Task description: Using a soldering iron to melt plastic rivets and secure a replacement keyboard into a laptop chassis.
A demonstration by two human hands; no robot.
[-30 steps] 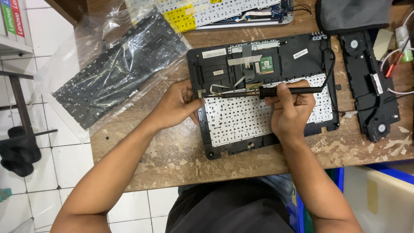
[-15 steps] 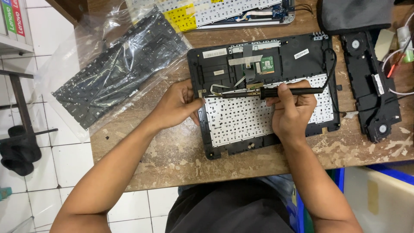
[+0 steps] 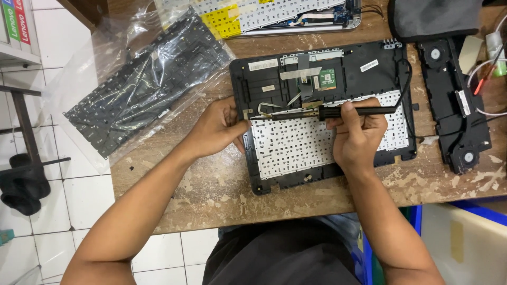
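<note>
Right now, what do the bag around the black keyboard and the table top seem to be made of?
Bag: thin clear plastic film, glossy; it wrinkles, glints, and the black keyboard shows through.
Table top: probably wood or board with a brown coating, worn; pale patches show where it has flaked.
</note>
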